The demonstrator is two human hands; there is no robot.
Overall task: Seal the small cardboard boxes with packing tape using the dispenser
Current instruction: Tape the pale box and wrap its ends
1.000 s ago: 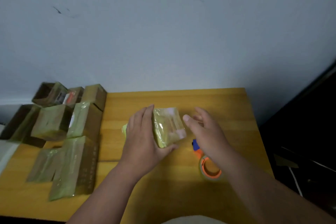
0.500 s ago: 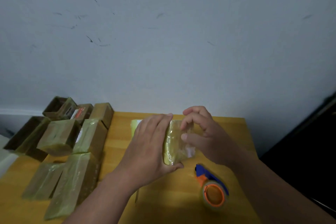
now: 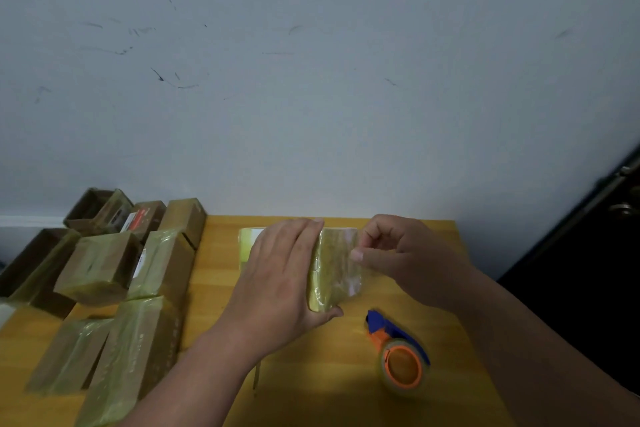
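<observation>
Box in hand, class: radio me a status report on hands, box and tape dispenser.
Left hand grips taped box. Right hand pinches at its tape. Tape dispenser lies idle on table. Nothing in the way.

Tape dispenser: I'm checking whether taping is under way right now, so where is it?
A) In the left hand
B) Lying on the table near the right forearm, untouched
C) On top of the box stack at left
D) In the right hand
B: the tape dispenser lies on the wooden table with no hand on it, while the left hand and right hand both hold the small taped box.
</observation>
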